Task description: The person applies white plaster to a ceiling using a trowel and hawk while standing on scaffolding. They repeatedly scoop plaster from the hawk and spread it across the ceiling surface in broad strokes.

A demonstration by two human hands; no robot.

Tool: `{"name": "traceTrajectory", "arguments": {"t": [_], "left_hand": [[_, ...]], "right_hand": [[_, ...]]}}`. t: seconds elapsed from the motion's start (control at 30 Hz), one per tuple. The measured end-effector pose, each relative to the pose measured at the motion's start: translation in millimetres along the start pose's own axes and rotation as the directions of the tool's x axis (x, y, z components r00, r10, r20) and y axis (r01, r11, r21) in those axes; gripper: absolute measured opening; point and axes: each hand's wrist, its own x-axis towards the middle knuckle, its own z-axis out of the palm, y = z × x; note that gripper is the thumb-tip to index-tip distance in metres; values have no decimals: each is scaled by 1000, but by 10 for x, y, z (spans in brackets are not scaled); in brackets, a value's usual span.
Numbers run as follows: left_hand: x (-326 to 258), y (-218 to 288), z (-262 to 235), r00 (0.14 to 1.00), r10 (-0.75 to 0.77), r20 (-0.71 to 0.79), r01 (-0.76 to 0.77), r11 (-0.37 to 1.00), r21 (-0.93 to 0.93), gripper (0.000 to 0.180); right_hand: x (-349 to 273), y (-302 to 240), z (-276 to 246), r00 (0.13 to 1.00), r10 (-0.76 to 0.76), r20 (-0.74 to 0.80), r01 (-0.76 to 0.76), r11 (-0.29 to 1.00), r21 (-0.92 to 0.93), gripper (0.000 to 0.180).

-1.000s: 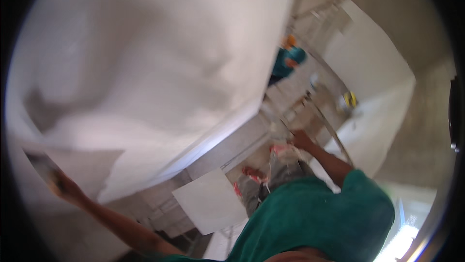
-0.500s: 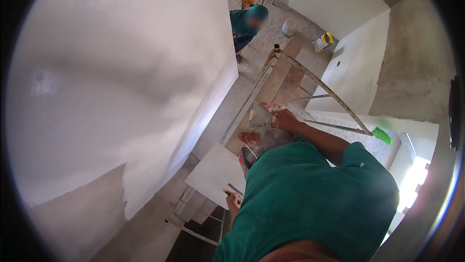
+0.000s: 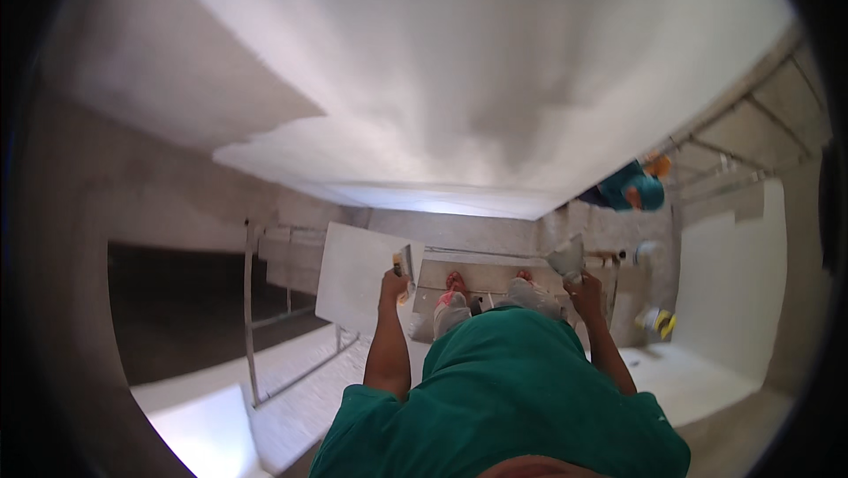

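Note:
My left hand point(image 3: 395, 289) is closed on a scraper point(image 3: 405, 261) with a pale yellowish handle and a straight blade. It is raised over a flat white board point(image 3: 349, 279) lying on the scaffold to my left. In my right hand point(image 3: 584, 292) is a wide putty knife point(image 3: 566, 256), its fan-shaped blade pointing up and left. Both tools are apart from the wall point(image 3: 442, 80) ahead, which carries a smooth white coat. At its left, a rough-edged grey patch point(image 3: 185, 54) has no white coat.
I stand on scaffold planks point(image 3: 486, 277) beside a metal frame point(image 3: 251, 301). A dark opening point(image 3: 177, 310) lies beyond it. Far right are another person in green point(image 3: 638, 188), a white bucket point(image 3: 650, 253), a yellow-and-white container point(image 3: 661, 322) and another scaffold point(image 3: 746, 98).
My view and body have turned to face the wall squarely. My hands have moved apart; the left, with the scraper, now shows fully, and the right still holds the wide putty knife.

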Motion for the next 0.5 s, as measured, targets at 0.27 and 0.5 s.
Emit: {"name": "traceTrajectory", "arguments": {"t": [0.27,0.5], "left_hand": [[-1431,-1226,1037,892,-448,-64,448,894,-10,38],[-2465,-1301,1547,784,-619,-46,603,776,-186,37]], "right_hand": [[575,145,-459,978,95,186,-118,986,118,25],[937,282,-551,967,-79,244,65,996,66,22]]}}
